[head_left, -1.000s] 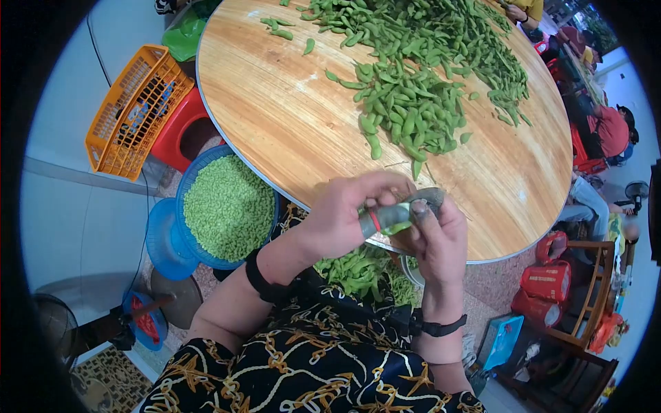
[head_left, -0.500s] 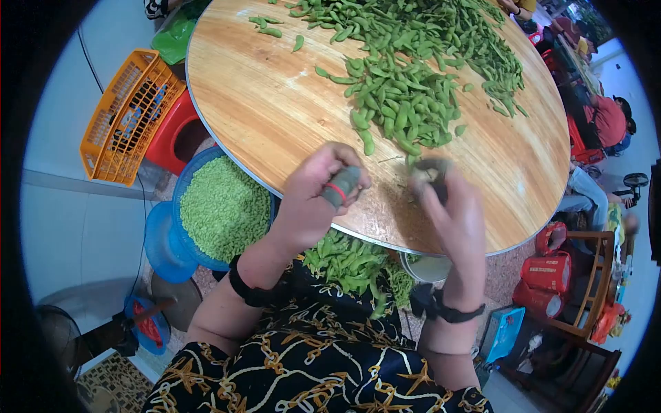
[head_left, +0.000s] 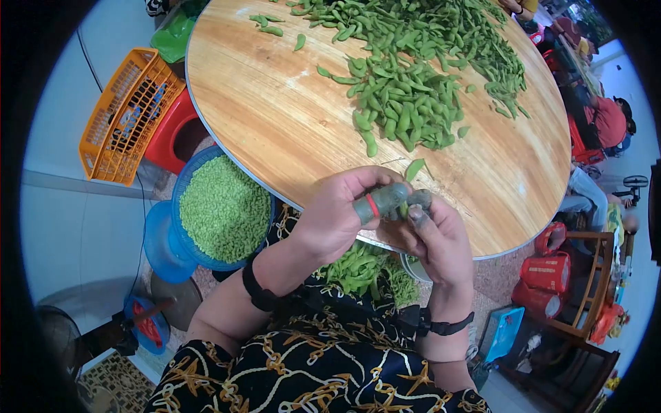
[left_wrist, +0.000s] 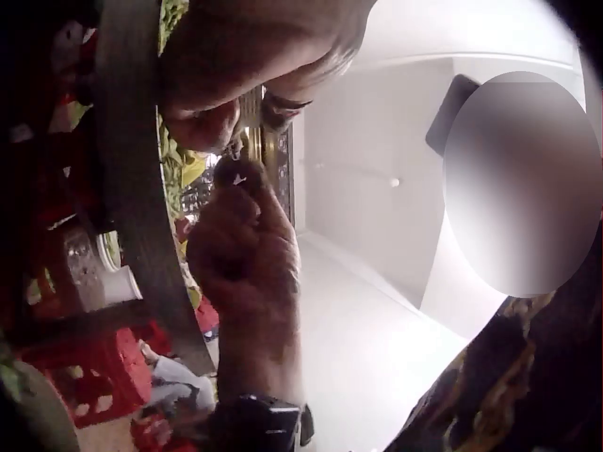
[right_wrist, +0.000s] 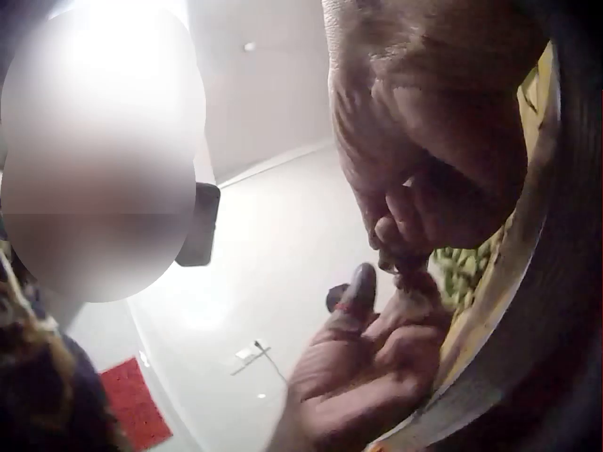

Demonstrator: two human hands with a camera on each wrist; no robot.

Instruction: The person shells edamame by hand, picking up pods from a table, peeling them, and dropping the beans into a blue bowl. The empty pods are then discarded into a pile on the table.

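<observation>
Over the near edge of the round wooden table [head_left: 275, 138], my left hand [head_left: 330, 217] and right hand [head_left: 446, 241] meet, pinching a green soybean pod [head_left: 404, 210] between them. Only a sliver of that pod shows at the thumbs; fingers hide the rest. My left thumb wears a grey-green cover with a red band, and a dark cover is on the right thumb. Just beyond the fingertips shows another soybean pod [head_left: 414, 168]. In the right wrist view the left hand [right_wrist: 377, 367] is palm up, fingertips close to the right hand [right_wrist: 443, 122].
A pile of soybean pods [head_left: 406, 103] spreads across the table's far side. Left of the table, a blue basket [head_left: 180, 227] holds shelled beans, near a red stool [head_left: 169, 134] and an orange crate [head_left: 103, 138]. More pods [head_left: 354, 268] lie at the lap beside a pale container [head_left: 418, 268].
The hands were apart half a second ago, the right one near the front of the pod pile. Both have come together again, with a soybean pod now between the thumbs.
</observation>
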